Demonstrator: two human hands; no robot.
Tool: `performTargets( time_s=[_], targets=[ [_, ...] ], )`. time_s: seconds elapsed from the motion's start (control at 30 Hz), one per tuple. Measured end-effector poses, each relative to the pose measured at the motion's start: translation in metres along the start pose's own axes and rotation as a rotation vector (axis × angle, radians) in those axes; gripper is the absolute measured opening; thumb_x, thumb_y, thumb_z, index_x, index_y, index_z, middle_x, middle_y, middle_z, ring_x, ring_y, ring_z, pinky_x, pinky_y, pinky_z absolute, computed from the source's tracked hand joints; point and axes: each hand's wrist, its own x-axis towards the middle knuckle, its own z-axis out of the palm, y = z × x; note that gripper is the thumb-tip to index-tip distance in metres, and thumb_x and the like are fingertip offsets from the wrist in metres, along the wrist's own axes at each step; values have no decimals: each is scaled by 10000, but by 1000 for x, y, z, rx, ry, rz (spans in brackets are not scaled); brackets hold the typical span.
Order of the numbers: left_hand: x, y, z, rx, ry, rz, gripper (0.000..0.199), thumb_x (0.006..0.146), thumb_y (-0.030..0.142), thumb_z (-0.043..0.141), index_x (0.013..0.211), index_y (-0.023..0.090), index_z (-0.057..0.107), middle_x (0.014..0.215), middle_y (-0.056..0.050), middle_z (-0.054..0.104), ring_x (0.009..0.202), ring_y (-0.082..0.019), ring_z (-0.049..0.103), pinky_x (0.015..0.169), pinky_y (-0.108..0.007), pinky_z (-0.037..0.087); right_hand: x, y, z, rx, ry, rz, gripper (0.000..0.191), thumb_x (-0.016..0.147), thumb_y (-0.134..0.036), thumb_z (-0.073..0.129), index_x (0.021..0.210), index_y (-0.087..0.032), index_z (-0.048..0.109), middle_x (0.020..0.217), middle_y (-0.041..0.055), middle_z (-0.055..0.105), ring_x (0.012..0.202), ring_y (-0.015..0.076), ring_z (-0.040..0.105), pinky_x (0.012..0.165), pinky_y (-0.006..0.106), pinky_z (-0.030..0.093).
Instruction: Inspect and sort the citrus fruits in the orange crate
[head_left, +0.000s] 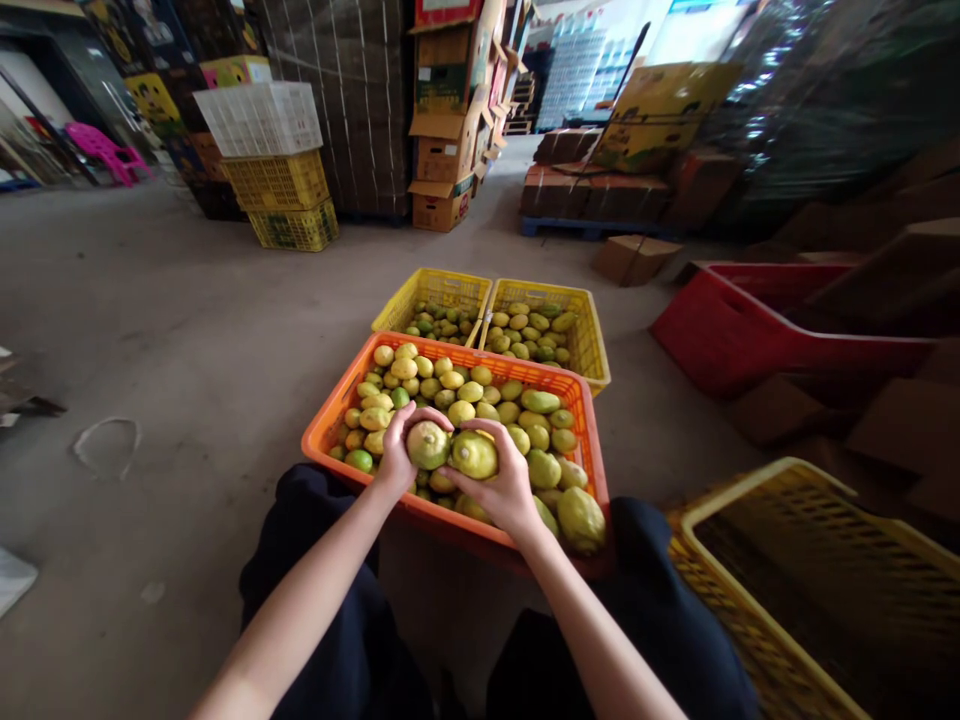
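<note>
An orange basket full of yellow and green lemon-like fruits stands between the person's knees. Above its near half, my left hand is wrapped round a greenish fruit with a pale patch. Close beside it, my right hand holds a yellow-green fruit. The two held fruits are side by side, nearly touching. Large knobbly fruits lie in the basket's near right corner.
Two yellow baskets with more fruit stand behind the orange one. On the right are a yellow crate and a red bin. Farther back are stacked crates, cartons and a blue pallet.
</note>
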Motion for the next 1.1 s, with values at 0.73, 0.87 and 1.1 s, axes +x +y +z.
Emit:
performTargets(
  time_s=[0.73, 0.87, 1.1],
  targets=[
    [21, -1, 4, -280, 355, -487, 239, 889, 272, 510, 1113, 223, 578, 1068, -95, 695, 943, -270, 702, 762, -441, 616, 23, -4, 8, 983, 194, 1167, 154, 811, -305, 585, 934, -213, 568, 706, 20, 676, 616, 212, 687, 434, 291, 554],
    [24, -7, 2, -310, 373, -501, 294, 913, 279, 487, 1199, 242, 542, 1182, -113, 665, 1035, -277, 681, 790, -448, 623, 23, -7, 5, 1036, 182, 1299, 130, 882, -313, 575, 948, -201, 583, 667, 17, 669, 513, 172, 643, 389, 243, 523],
    [25, -9, 3, -329, 369, -482, 331, 921, 287, 481, 1244, 238, 535, 1248, -129, 643, 1096, -293, 662, 812, -455, 628, 21, -7, 9, 1112, 262, 1337, 143, 958, -313, 520, 969, -185, 584, 674, 17, 686, 507, 152, 636, 405, 225, 537]
  ],
)
